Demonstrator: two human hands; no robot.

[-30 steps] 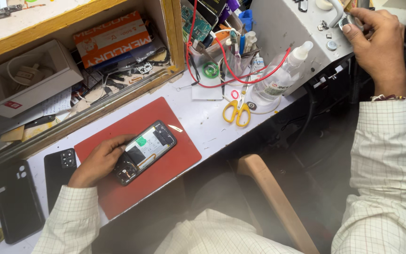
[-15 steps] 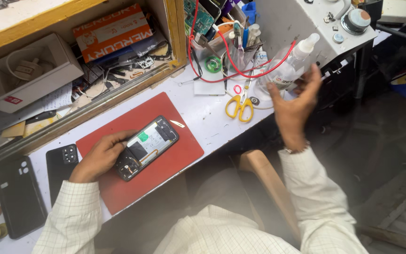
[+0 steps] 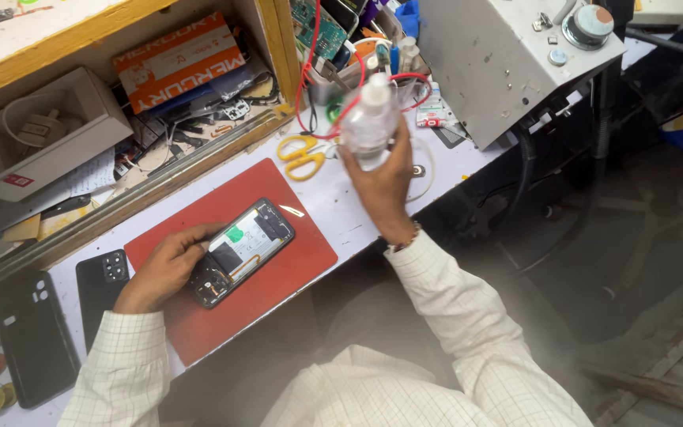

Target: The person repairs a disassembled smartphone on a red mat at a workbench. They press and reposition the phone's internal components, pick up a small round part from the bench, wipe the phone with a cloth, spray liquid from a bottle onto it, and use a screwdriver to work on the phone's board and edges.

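Two black phones (image 3: 33, 336) are laid at the tabletop's (image 3: 341, 209) left end, close to its near edge, beside a red mat (image 3: 278, 273) that reaches almost to that edge. The mat's right half is left bare. On the mat an opened phone (image 3: 240, 251) is set slantwise and pinned at its lower end by the left hand (image 3: 164, 267), whose fingers are curled narrowly around the phone's edge, the forearm being brought in from below. Behind the mat, yellow scissors (image 3: 300, 154) are seen flat near the shelf (image 3: 199, 150). To the right, a clear bottle (image 3: 370, 119) is held upright above the tabletop, in front of red wires (image 3: 314, 79), with the right hand (image 3: 381, 186) wrapped around its lower part, wrist bent upward. A grey box (image 3: 499, 63) is set just beyond it at the tabletop's right end. Half a second ago the right hand was open and blurred beside the standing bottle; now the bottle is gripped and lifted. The left hand is unchanged.
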